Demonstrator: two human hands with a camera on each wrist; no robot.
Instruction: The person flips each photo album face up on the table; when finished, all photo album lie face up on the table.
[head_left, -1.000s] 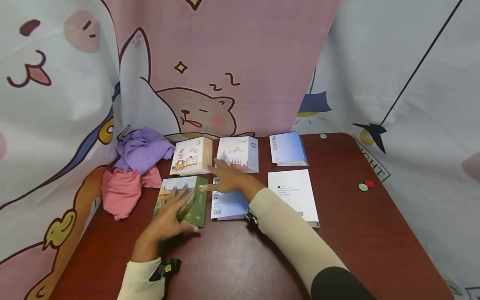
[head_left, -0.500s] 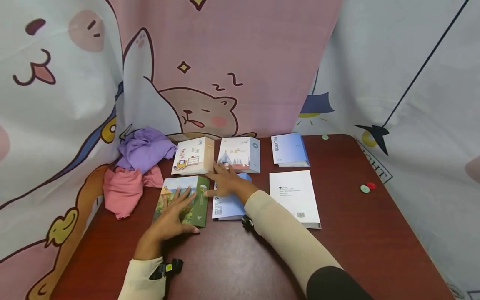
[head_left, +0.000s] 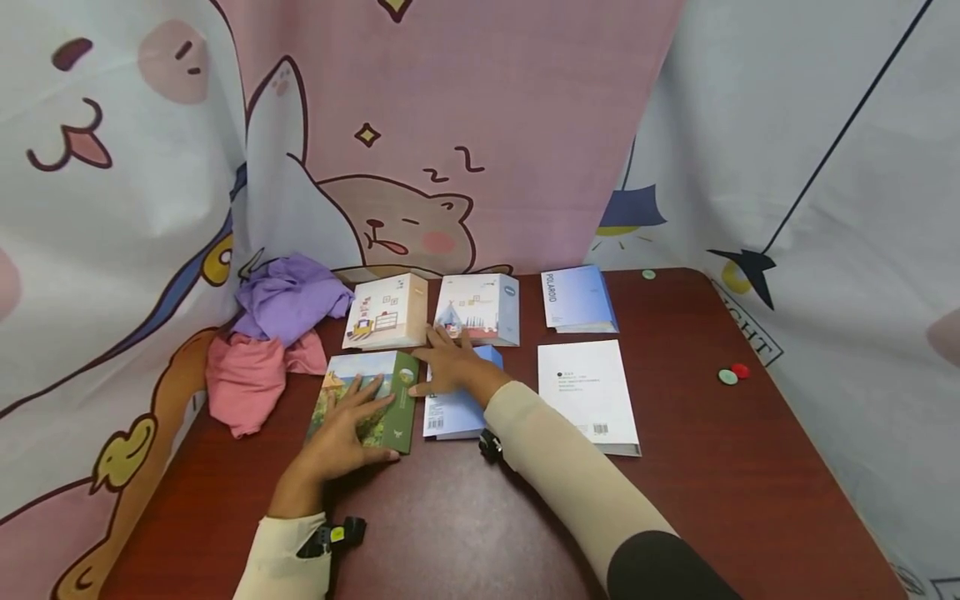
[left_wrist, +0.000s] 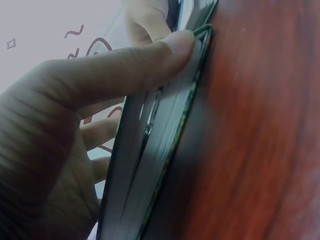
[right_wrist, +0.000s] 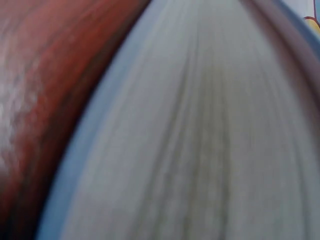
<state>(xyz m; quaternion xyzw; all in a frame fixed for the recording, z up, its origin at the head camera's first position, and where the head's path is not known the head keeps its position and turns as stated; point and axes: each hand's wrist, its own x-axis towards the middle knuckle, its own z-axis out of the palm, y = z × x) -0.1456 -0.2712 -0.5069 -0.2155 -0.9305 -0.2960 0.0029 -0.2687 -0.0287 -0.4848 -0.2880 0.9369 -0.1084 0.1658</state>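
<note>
My left hand (head_left: pixel 341 433) rests on the photo album with a landscape cover and green spine (head_left: pixel 401 408). Its fingers spread across the cover; the thumb (left_wrist: pixel 135 72) lies along the near page edge (left_wrist: pixel 167 130), as the left wrist view shows. Just to the right, my right hand (head_left: pixel 453 367) lies spread over the blue POLAROID album (head_left: pixel 453 412), hiding much of its cover. The right thumb reaches the green spine, and the fingertips come up to the lower edges of two albums behind. In the right wrist view, blurred page edges (right_wrist: pixel 200 125) fill the middle.
Behind stand a cream album (head_left: pixel 386 312) and a white album with a blue spine (head_left: pixel 480 308). Another blue album (head_left: pixel 577 300) and a white one (head_left: pixel 588 396) lie to the right. Purple cloth (head_left: pixel 292 296) and pink cloth (head_left: pixel 243 387) sit left; green and red discs (head_left: pixel 727 377) lie right.
My right hand and wrist have shifted slightly left and toward me over the blue album. The left hand stays on the green-spined album; the head view has moved a little.
</note>
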